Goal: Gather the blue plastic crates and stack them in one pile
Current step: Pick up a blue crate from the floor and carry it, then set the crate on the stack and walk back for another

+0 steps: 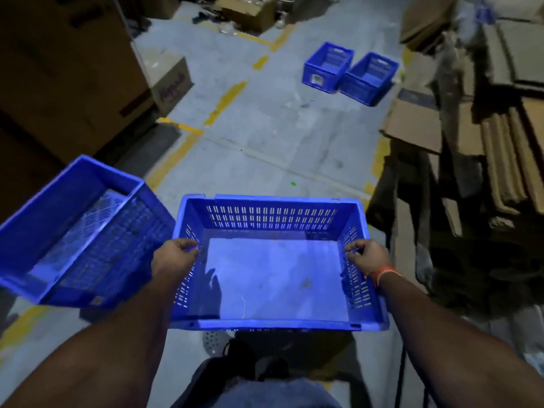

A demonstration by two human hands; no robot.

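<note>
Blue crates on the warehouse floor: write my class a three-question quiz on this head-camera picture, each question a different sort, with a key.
1. True or false: both hands grip the carried crate, the left hand on one side wall and the right hand on the other.
2. How many blue crates show in all?
A. two
B. four
C. six
3. Fill in: the two far crates stand side by side on the ____.

Key
1. True; fingers of each hand curl over a slotted side wall.
2. B: the carried crate, the tilted crate to its left, and the two far crates.
3. floor
</note>
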